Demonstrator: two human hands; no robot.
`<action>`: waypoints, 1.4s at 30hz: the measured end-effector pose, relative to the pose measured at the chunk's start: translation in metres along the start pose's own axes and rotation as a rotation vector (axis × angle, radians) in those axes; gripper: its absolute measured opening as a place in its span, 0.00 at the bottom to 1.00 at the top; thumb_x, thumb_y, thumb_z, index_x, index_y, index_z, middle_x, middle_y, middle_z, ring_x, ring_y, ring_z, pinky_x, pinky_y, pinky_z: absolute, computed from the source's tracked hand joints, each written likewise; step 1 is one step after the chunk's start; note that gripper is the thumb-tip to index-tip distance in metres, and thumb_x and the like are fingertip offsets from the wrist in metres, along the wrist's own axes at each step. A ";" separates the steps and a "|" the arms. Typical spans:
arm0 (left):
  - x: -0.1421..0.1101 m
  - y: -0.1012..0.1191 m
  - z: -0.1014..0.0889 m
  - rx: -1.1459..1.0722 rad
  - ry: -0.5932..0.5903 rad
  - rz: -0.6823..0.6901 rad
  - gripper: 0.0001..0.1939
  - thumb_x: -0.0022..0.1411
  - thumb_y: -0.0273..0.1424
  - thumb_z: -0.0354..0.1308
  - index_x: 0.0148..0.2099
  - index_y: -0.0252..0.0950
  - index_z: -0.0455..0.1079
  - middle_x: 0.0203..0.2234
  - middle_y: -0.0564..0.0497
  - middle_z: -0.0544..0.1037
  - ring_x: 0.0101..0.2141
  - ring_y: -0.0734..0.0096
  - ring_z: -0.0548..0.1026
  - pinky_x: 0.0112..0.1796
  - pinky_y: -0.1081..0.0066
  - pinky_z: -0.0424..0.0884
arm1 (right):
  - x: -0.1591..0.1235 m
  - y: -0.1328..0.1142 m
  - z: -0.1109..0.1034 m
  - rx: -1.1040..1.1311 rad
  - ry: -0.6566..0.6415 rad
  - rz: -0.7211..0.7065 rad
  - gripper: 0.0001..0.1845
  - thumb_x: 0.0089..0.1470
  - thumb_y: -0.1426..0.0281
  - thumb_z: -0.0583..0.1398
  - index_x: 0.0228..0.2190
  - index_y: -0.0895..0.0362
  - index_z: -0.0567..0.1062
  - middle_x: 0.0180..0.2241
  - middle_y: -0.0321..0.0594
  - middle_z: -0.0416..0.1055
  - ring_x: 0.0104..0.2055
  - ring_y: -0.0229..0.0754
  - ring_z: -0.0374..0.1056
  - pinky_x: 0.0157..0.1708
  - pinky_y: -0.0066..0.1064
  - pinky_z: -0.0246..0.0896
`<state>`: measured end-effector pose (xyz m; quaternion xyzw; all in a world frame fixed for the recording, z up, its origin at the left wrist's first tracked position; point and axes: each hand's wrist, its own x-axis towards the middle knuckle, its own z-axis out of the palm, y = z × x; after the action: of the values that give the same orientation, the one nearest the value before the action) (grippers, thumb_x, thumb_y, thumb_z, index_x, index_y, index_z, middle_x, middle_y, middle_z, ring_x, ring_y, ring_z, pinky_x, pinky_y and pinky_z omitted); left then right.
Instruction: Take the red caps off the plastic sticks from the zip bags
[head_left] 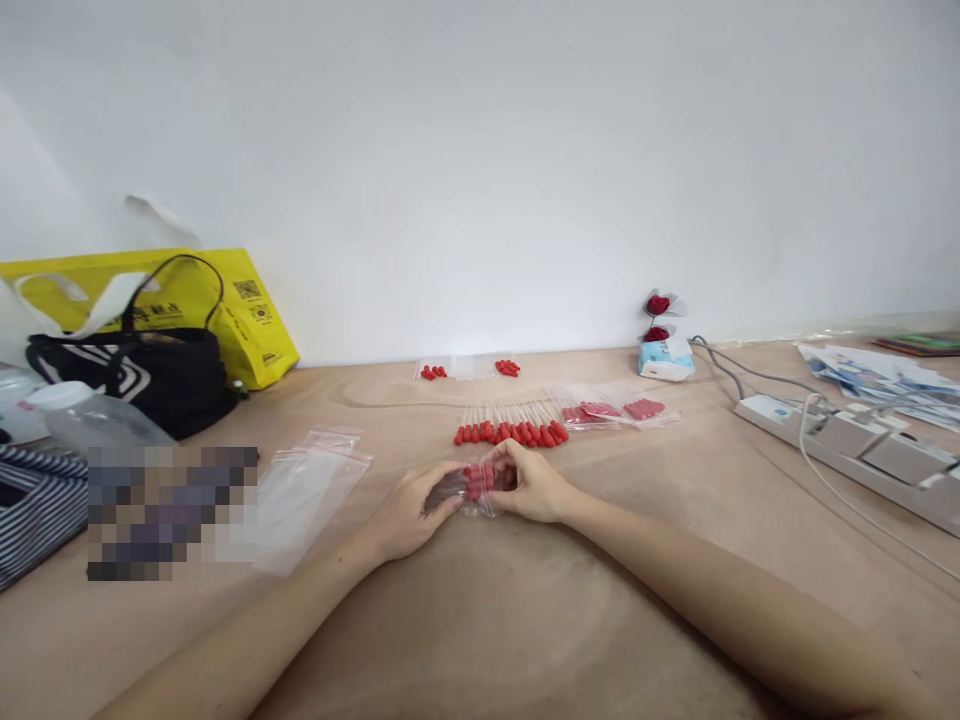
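Observation:
Between my two hands is a small clear plastic bag [480,485] with several red pieces inside, low over the table. My left hand [411,508] grips the bag's left side, thumb and fingers curled round it. On the other side, my right hand [534,485] pinches the right edge between thumb and fingertips. Just beyond lies a row of pale sticks with red tips [510,430], tips toward me. Flat clear bags [615,408] with red pieces in them rest behind and to the right of that row.
Flat clear bags [307,490] lie to the left. Near the wall are more red-tipped pieces [507,368]. A yellow bag [262,330], a black bag [180,375] and a plastic bottle [105,420] stand at left. Tissues [666,358] and a power strip [847,440] are at right.

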<state>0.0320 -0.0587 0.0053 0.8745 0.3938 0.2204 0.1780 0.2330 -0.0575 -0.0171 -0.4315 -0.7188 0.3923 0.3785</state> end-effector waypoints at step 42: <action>-0.001 -0.004 -0.001 0.038 -0.026 -0.002 0.18 0.59 0.36 0.47 0.51 0.40 0.63 0.47 0.51 0.71 0.47 0.66 0.69 0.47 0.66 0.64 | -0.011 0.016 -0.038 -0.132 -0.056 -0.185 0.19 0.38 0.69 0.64 0.35 0.59 0.68 0.33 0.37 0.66 0.34 0.35 0.63 0.35 0.29 0.60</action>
<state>0.0289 -0.0568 0.0038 0.8801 0.3964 0.2014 0.1666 0.2753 -0.0537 -0.0179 -0.3763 -0.7899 0.3196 0.3639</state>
